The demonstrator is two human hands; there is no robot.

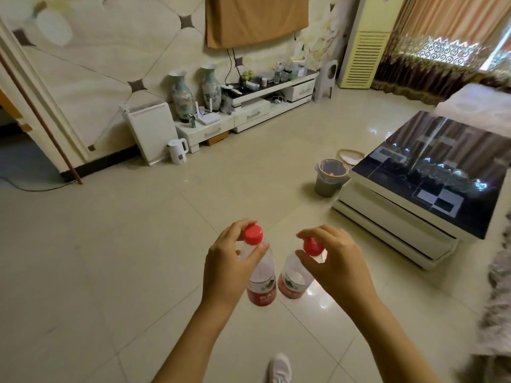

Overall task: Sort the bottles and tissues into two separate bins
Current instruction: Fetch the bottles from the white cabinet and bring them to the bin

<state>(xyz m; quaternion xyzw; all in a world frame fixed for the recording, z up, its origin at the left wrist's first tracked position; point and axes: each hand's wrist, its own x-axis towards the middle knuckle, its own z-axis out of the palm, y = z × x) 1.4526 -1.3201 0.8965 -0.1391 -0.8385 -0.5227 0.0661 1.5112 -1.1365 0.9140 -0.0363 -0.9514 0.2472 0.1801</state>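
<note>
I hold two clear plastic bottles with red caps and red labels above the tiled floor. My left hand (229, 268) pinches the neck of the left bottle (261, 283) just under its cap. My right hand (336, 265) grips the right bottle (292, 280) at its cap, and the bottle hangs tilted toward the left one. Both bottles look empty. A grey bin (329, 178) lined with a bag stands on the floor beside the coffee table. Behind it sits a beige bin (349, 157) with something white inside. No tissues are visible.
A glossy black-topped coffee table (431, 175) with white drawers stands at right, a shaggy rug (497, 294) beyond it. A low white TV cabinet (249, 111) with vases lines the far wall. A white kettle (178, 151) stands on the floor. My white shoe (280, 369) shows below.
</note>
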